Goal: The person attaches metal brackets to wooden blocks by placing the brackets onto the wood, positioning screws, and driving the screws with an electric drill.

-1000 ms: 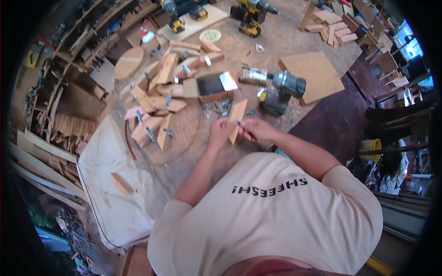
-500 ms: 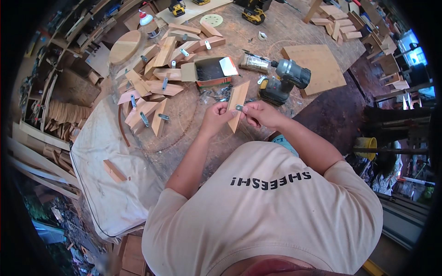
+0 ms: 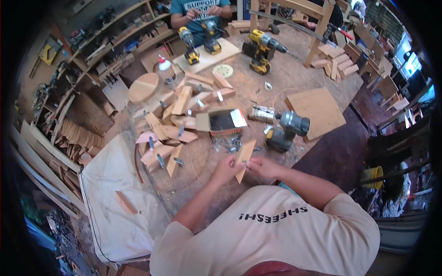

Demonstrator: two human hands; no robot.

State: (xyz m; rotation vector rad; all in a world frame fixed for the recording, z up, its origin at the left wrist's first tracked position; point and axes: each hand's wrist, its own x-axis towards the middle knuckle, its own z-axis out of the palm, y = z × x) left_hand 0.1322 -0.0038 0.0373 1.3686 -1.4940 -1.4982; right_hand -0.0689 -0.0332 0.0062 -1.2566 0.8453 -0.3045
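My left hand (image 3: 224, 169) grips a slanted-end wooden block (image 3: 246, 152), holding it tilted over the near edge of the round work table (image 3: 198, 177). At the block's right side, my right hand (image 3: 263, 167) pinches a small metal plate against the wood; the fingers now mostly hide it. Just beyond lies an opened cardboard box (image 3: 224, 131) with dark contents, and loose screws are scattered in front of it. A cordless driver (image 3: 291, 126) rests to the right of the box. Left of the box is a heap of similar wooden blocks (image 3: 182, 102), several bearing small metal plates.
A square wooden board (image 3: 317, 112) lies at the right. Farther off are a yellow drill (image 3: 261, 48), a glue bottle (image 3: 165, 70) and a round wooden disc (image 3: 143, 87). Across the table stands another person (image 3: 200, 14). Pale cloth (image 3: 110, 184) covers a surface at left.
The view has tilted up, bringing the other person and more of the far table into sight. My right fingers have closed in on the block, covering more of the metal plate.
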